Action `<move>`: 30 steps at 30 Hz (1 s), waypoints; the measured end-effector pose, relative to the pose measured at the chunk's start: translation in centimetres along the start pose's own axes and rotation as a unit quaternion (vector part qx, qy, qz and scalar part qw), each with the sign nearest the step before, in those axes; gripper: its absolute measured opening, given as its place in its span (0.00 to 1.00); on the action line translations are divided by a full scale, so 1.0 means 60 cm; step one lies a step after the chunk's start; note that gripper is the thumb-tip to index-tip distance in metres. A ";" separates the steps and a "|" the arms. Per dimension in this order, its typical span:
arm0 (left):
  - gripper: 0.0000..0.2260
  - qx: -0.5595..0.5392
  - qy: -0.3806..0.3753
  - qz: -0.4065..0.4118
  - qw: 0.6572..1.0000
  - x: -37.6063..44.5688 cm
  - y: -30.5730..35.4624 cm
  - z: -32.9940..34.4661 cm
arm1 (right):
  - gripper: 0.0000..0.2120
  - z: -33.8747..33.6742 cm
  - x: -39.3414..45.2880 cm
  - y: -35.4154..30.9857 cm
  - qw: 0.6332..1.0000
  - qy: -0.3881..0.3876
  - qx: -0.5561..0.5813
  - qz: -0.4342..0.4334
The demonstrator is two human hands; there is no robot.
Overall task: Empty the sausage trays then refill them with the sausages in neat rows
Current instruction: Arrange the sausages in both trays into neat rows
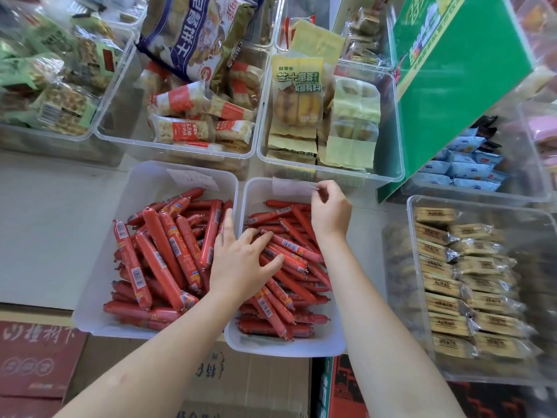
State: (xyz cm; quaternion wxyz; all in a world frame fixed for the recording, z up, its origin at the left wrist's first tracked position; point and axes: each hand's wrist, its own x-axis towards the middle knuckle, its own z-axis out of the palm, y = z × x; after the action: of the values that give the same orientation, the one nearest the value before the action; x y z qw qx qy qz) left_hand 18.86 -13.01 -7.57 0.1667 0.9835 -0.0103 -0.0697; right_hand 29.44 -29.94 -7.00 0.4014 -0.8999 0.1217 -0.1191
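Clearly both sausage trays are still full and jumbled, so the emptying is what I judge to be in hand. At lower left of centre sits the left tray [99,297], a white tub heaped with fat red sausages [156,260] lying at every angle. Just beside it, touching along the rim, the right tray [283,346] holds thinner sausages [289,267], also in a loose pile.

My left hand [241,260] reaches across the shared rim, fingers spread and curling down onto the thinner sausages; it presses and begins to gather them, though I cannot tell whether any is truly clasped yet. My right hand [330,209] is at the far edge of the right tray, thumb and forefinger pinching the corner of a paper label [291,187] stuck there.

Risks, as I judge them: the slick casings could slide out of a loose handful and roll into the neighbouring tray, mixing the two sizes. Tugging the label could tear it, or drag the light tray off the cardboard boxes [211,381] below, since its near edge seems to overhang them. Clear tubs of snack packets [196,116] crowd the upper frame, so there is little room to set sausages down.
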 end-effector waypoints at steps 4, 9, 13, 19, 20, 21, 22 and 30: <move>0.31 0.002 -0.002 0.000 1.000 0.000 -0.001 0.001 | 0.04 -0.030 0.004 -0.014 0.973 -0.009 0.195 0.123; 0.31 -0.001 -0.003 -0.001 1.000 0.001 0.000 0.000 | 0.10 -0.072 -0.007 0.015 0.980 0.015 0.159 0.120; 0.31 0.002 -0.008 -0.001 1.000 -0.001 0.000 -0.002 | 0.08 -0.075 -0.004 0.006 0.998 -0.030 0.039 0.041; 0.31 0.006 -0.014 -0.002 1.000 0.000 0.001 -0.004 | 0.03 -0.034 0.010 -0.002 0.994 -0.091 -0.052 -0.012; 0.31 0.007 -0.014 -0.002 1.000 0.000 0.000 -0.003 | 0.03 -0.027 0.012 -0.001 0.994 -0.091 -0.066 -0.015; 0.31 0.007 -0.013 -0.002 1.000 0.001 0.000 -0.003 | 0.03 -0.019 0.014 0.000 0.993 -0.086 -0.077 -0.013; 0.31 0.007 -0.010 -0.001 1.000 0.000 -0.001 -0.002 | 0.03 -0.013 0.014 0.002 0.993 -0.080 -0.085 -0.009; 0.31 -0.001 -0.003 -0.002 1.000 0.000 0.001 -0.002 | 0.07 0.003 0.001 -0.006 0.990 -0.050 -0.122 0.042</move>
State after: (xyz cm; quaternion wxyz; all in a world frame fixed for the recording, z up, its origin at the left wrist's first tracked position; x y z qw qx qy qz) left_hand 18.87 -13.01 -7.44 0.1673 0.9832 -0.0092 -0.0730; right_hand 29.62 -29.58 -6.83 0.2991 -0.9410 0.1527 -0.0414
